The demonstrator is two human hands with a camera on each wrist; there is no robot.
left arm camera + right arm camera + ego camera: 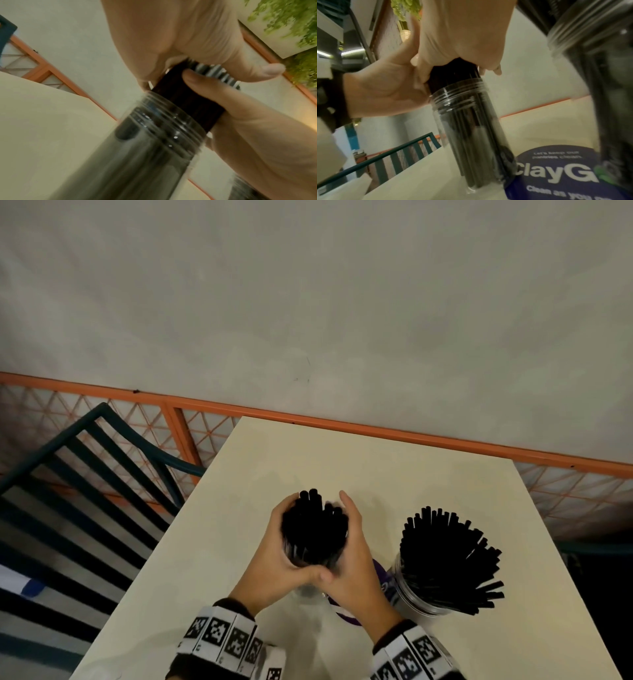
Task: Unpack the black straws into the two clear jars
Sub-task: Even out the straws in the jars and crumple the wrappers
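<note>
Both hands, the left hand point(277, 549) and right hand point(352, 559), clasp a bundle of black straws point(313, 529) standing in a clear jar point(471, 135) on the surface point(342, 460), left of a second straw-filled jar point(421, 597).

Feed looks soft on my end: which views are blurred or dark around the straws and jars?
Head view: dim, straw bundle a black mass between left hand and right hand. Left wrist view: near jar smeared with motion blur. Right wrist view: that jar sharper; second jar blurred.
</note>
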